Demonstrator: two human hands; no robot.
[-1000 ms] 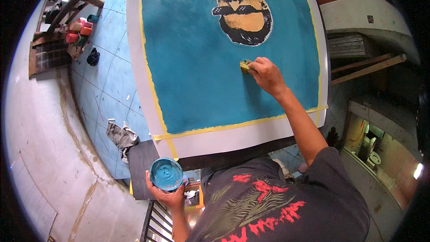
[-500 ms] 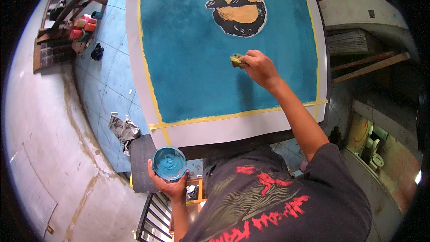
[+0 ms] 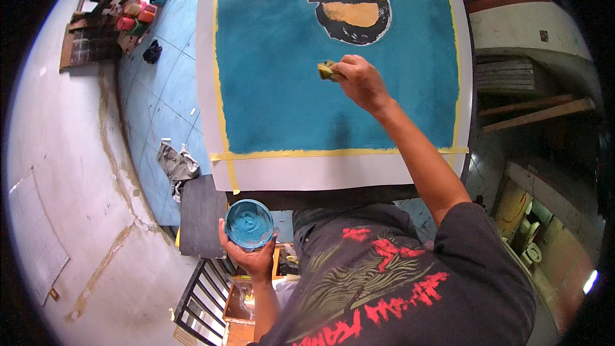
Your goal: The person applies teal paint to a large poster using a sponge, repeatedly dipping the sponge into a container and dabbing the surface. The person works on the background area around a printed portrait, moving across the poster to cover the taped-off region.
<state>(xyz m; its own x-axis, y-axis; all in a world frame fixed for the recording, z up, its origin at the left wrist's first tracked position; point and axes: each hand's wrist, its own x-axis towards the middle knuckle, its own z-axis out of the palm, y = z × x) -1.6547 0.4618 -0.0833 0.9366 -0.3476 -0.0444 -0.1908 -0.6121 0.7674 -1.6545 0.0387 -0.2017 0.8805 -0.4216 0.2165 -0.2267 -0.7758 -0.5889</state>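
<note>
My left hand [image 3: 256, 261] is wrapped round a small round tub [image 3: 271, 223] of thick blue paint [image 3: 246, 225], held upright at the near edge of the worktable. Above the painted sheet, my right hand [image 3: 360, 81] pinches a yellowish, paint-stained sponge [image 3: 326, 70]. A shadow on the sheet lies apart from this hand, so the sponge seems raised off the surface. The large painting [image 3: 288, 109] has a teal-blue ground and a bearded face [image 3: 351, 16] in pixelated glasses, upside down from here. Yellow masking tape [image 3: 320, 152] frames the blue, with a white margin outside.
Paint containers [image 3: 138, 13] stand by a wooden rack at far left. A grey rag [image 3: 176, 163] and a black crumpled thing [image 3: 152, 52] lie on blue tiles. A dark slatted chair [image 3: 204, 301] is near my left arm. Wooden planks [image 3: 538, 114] lie at the right.
My right hand with the sponge has shifted left over the blue ground, below the face. The whole view has tilted slightly. My left hand still holds the paint tub.
</note>
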